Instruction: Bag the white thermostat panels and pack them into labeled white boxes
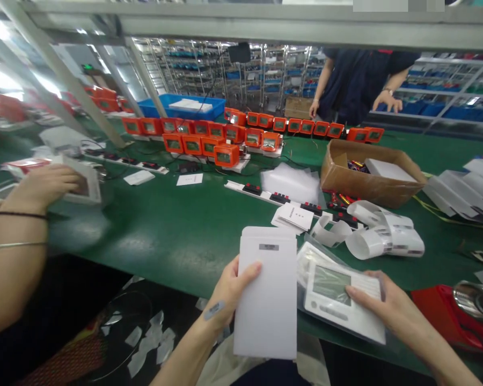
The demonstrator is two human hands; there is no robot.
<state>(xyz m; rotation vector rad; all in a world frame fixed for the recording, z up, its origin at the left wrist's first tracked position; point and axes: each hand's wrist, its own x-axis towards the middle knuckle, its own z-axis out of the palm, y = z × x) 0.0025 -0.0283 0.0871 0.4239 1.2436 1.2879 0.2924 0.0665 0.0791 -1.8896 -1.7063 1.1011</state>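
My left hand (227,292) is closed around the left edge of a plain white box (268,292) with a small grey label near its top, held upright over the near edge of the green table (177,230). A small label sticks to my left wrist. My right hand (390,308) grips a white device with a grey screen (338,295), sealed in a clear plastic bag, just right of the box and resting on the table.
A co-worker's arm and hand (40,187) at the left rests on a white box. Rows of orange devices (225,134) line the far side. A cardboard box (366,171), a curled label roll (382,236), power strips and white sleeves lie around. Another person stands behind the table.
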